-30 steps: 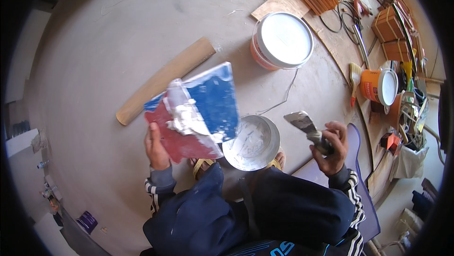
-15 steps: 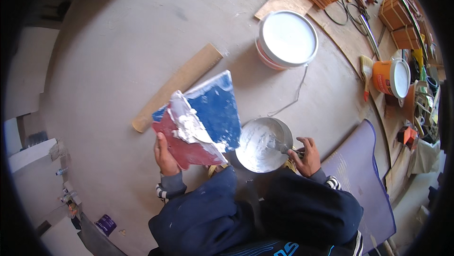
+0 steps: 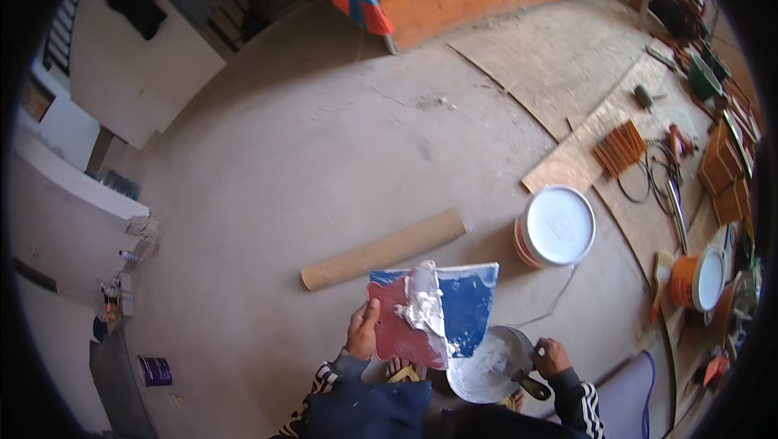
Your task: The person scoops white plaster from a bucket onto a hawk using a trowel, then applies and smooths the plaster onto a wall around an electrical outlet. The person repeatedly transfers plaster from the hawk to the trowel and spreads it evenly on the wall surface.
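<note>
My left hand grips the left edge of a flat board, half red and half blue, held tilted in front of me. A lump of white putty sits along the board's middle. Just right of the board is a round metal bowl smeared with white putty. My right hand is at the bowl's right rim, closed on the dark handle of a putty knife. The knife's blade points into the bowl and is mostly hidden.
A long wooden plank lies on the concrete floor beyond the board. A white-lidded orange bucket stands to the right, a second orange bucket farther right. Plywood sheets, tools and crates line the right side. A purple can stands at left.
My right hand has come in from the right and lowered the putty knife to the bowl. The head has tilted up, so more floor and the brick wall show.
</note>
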A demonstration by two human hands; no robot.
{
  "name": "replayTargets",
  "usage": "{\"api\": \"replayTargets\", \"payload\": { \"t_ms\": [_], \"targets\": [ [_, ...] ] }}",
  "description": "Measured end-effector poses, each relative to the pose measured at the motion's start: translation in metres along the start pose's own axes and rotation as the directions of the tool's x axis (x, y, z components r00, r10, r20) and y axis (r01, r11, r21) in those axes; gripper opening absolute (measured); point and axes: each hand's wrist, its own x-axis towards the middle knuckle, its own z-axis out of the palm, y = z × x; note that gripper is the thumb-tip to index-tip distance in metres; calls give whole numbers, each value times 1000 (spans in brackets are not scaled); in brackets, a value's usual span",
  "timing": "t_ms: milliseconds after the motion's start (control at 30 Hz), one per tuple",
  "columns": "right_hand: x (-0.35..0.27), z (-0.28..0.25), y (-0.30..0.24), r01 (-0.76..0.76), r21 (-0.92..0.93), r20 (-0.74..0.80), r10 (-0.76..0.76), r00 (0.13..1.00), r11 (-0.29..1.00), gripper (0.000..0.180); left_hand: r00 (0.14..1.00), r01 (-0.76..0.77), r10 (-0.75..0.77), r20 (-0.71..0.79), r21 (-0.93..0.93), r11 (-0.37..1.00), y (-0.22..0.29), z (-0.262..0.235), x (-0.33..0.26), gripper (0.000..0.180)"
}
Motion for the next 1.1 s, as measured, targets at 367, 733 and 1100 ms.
{"api": "replayTargets", "payload": {
  "t_ms": [367,733,1100],
  "targets": [
    [-32,-103,-5,-324,303,-375,424,824,896,14,992,90,-94,80,53,995,6,-4,10,31],
    [17,-77,-246,66,807,10,-125,992,587,53,965,149,-118,234,-117,982,102,46,33,38],
    [-5,-246,-398,83,813,-11,-127,992,577,43,983,157,-133,130,-197,968,291,145,-28,41]
  ]
}}
